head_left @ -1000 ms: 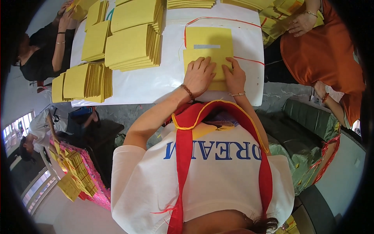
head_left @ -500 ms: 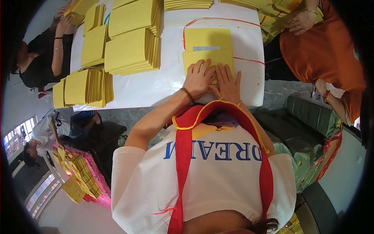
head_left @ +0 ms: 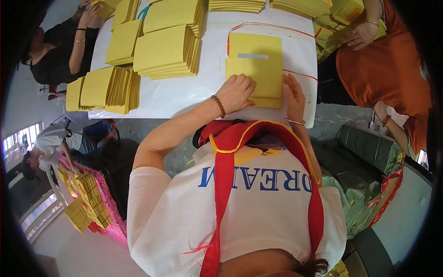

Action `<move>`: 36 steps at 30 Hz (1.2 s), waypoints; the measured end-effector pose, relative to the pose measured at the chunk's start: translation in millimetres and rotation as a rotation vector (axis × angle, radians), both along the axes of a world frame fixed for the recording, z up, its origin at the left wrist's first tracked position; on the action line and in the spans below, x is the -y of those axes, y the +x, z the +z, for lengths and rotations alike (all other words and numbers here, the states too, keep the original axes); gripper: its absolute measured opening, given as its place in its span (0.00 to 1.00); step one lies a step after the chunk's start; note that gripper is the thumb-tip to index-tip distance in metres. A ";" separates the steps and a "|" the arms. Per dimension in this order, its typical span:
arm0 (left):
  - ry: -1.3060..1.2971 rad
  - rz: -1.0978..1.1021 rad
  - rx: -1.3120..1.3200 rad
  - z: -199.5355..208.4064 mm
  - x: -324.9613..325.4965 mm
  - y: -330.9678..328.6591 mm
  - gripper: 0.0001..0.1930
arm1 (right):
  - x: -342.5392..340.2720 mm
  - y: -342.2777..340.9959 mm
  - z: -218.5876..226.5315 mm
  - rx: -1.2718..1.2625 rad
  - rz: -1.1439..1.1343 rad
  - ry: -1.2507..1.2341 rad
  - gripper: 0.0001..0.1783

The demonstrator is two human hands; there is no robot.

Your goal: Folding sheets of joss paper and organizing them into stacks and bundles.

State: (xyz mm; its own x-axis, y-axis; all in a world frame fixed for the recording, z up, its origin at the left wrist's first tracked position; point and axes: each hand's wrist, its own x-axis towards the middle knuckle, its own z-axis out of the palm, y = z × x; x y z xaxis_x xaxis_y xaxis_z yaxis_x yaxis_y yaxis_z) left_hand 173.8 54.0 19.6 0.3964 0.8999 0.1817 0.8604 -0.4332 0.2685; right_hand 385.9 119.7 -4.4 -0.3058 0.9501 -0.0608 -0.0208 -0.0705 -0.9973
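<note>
On the white-covered table in front of me lies a stack of yellow paper (head_left: 260, 76) with a pale grey strip across its upper part. My left hand (head_left: 236, 93) is at the stack's left lower side, its fingers curled over the edge and the thumb along the bottom. Beside the right edge, my right hand (head_left: 294, 96) stands on its side with the fingers stretched upward. A red string (head_left: 272, 25) loops round the far side of the stack, and another length comes out at its right.
Thick piles of folded yellow paper (head_left: 168, 53) cover the table's left half, and more stand along its far edge (head_left: 237, 4). A person in orange (head_left: 378, 69) is at the right, another in black (head_left: 57, 60) at the left. A dark green seat (head_left: 367, 145) stands at the lower right.
My hands have moved apart from the middle of the paper, the left to its left edge and the right to its right side. More of the stack's lower part now shows.
</note>
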 end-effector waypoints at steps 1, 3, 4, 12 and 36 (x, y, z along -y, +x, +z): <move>0.019 -0.015 -0.028 -4.5 -0.5 0.5 0.25 | -0.4 3.5 -0.9 -0.004 0.010 0.004 0.24; 0.040 -0.020 -0.061 -10.6 -1.4 1.8 0.24 | 1.9 11.1 -7.7 0.062 -0.088 0.081 0.19; 0.100 -0.036 -0.104 -12.9 -1.7 2.6 0.23 | 4.0 13.9 -12.0 0.057 -0.078 0.083 0.19; 0.264 0.123 -0.294 -16.4 -10.2 19.4 0.19 | 20.0 -2.5 -7.4 0.078 -0.148 0.098 0.17; 0.226 0.459 -0.315 45.6 38.5 -217.5 0.24 | 16.7 0.9 -22.2 0.066 -0.170 -0.006 0.13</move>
